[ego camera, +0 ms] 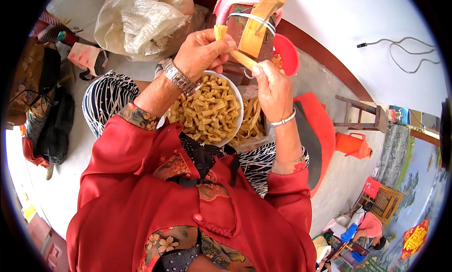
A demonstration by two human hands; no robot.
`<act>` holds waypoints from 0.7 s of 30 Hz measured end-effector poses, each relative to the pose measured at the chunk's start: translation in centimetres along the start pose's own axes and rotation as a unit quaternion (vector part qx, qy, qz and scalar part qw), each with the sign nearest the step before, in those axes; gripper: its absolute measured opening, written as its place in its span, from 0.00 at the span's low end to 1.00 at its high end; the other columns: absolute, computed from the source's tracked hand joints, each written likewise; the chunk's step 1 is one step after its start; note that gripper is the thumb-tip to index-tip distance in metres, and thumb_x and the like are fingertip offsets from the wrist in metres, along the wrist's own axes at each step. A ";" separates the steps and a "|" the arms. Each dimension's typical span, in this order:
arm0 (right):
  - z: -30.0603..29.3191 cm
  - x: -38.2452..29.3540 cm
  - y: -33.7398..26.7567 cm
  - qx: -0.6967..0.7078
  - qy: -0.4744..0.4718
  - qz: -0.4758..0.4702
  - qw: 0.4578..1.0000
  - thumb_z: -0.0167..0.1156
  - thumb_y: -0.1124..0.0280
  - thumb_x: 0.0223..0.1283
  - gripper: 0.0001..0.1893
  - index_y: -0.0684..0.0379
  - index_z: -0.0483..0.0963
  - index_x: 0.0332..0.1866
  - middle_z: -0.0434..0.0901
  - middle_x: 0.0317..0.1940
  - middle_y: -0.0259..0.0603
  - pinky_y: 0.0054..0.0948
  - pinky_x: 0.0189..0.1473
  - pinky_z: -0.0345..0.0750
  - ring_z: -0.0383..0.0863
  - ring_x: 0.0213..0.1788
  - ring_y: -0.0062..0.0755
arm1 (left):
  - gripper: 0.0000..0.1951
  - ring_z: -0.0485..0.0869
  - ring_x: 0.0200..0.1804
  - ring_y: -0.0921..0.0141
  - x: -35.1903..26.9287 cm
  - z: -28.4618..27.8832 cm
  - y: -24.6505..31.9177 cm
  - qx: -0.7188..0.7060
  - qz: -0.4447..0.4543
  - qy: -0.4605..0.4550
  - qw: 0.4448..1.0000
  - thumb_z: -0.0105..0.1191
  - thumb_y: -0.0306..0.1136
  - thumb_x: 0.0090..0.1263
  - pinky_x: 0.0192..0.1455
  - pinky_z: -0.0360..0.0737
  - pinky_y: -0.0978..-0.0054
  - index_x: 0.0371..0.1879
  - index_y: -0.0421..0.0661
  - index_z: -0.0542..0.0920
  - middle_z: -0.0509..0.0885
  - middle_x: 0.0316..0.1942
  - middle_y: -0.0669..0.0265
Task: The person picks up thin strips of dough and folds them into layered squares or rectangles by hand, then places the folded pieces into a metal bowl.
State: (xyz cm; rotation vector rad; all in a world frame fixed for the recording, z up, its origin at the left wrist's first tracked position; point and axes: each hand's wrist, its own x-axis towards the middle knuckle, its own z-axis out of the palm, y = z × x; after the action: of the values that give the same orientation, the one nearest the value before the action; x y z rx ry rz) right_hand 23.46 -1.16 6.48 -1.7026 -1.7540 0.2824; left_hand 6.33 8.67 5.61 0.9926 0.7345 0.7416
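My left hand [206,53], with a metal-band watch at the wrist, grips a yellow folded strip [243,60], which looks like bean curd skin. One bunched end rises above its fingers. My right hand [273,90], wearing a silver bangle, pinches the strip's other end, so it stretches between both hands. Below them, a white basin [242,111] is heaped with short yellow knots [208,109]. Loose yellow strips [252,120] lie beside it in a plastic-lined container. Just beyond my hands, a wooden block with a metal blade [254,35] is tied by white cord to a worn bench [235,25].
A red basin [291,56] with yellow pieces stands behind the bench. A woven plastic sack [141,25] is at upper left. To the right are a red-and-grey mat [323,131], a wooden stool [379,119] and an orange thermos [351,145]. Another person [372,226] sits farther off.
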 end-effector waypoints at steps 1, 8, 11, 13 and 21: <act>-0.2 0.6 0.7 -0.013 0.011 -0.005 1.000 0.53 0.62 0.66 0.12 0.58 0.71 0.31 0.76 0.21 0.48 0.41 0.26 0.72 0.77 0.25 0.51 | 0.07 0.66 0.15 0.84 0.9 0.3 0.3 0.009 0.010 -0.010 1.000 0.55 0.31 0.66 0.21 0.73 0.84 0.35 0.40 0.79 0.76 0.19 0.71; -1.4 4.5 3.5 -0.059 0.050 -0.025 0.997 0.52 0.65 0.65 0.09 0.58 0.71 0.32 0.77 0.22 0.47 0.42 0.27 0.71 0.78 0.26 0.50 | 0.08 0.66 0.14 0.85 6.0 1.7 1.4 0.072 0.074 -0.014 0.995 0.57 0.33 0.65 0.20 0.72 0.85 0.33 0.41 0.80 0.77 0.20 0.71; -1.4 5.4 4.6 -0.083 0.059 -0.030 0.994 0.51 0.66 0.65 0.08 0.58 0.71 0.33 0.77 0.21 0.46 0.41 0.27 0.70 0.77 0.25 0.50 | 0.08 0.71 0.17 0.81 7.8 1.7 1.2 0.072 0.093 -0.018 0.993 0.57 0.33 0.64 0.21 0.72 0.81 0.30 0.41 0.80 0.79 0.21 0.70; -1.5 5.8 4.9 -0.106 0.064 -0.027 0.992 0.47 0.63 0.69 0.11 0.59 0.72 0.35 0.75 0.20 0.46 0.40 0.28 0.70 0.76 0.25 0.50 | 0.07 0.77 0.21 0.75 9.3 1.7 0.8 0.098 0.114 -0.006 0.989 0.55 0.30 0.60 0.24 0.74 0.74 0.26 0.38 0.80 0.81 0.20 0.67; 1.0 4.0 8.9 -0.208 0.011 0.068 0.976 0.49 0.63 0.64 0.09 0.55 0.70 0.32 0.77 0.23 0.51 0.50 0.32 0.71 0.77 0.30 0.59 | 0.06 0.78 0.23 0.78 11.0 -2.3 -1.7 0.225 0.204 0.060 0.951 0.51 0.26 0.66 0.26 0.74 0.80 0.27 0.41 0.78 0.82 0.22 0.68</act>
State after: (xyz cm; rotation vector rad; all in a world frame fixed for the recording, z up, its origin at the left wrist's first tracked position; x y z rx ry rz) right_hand 30.32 4.07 1.84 -2.1157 -1.7701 -0.0508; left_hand 10.82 18.10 1.06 1.5540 0.8355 1.0245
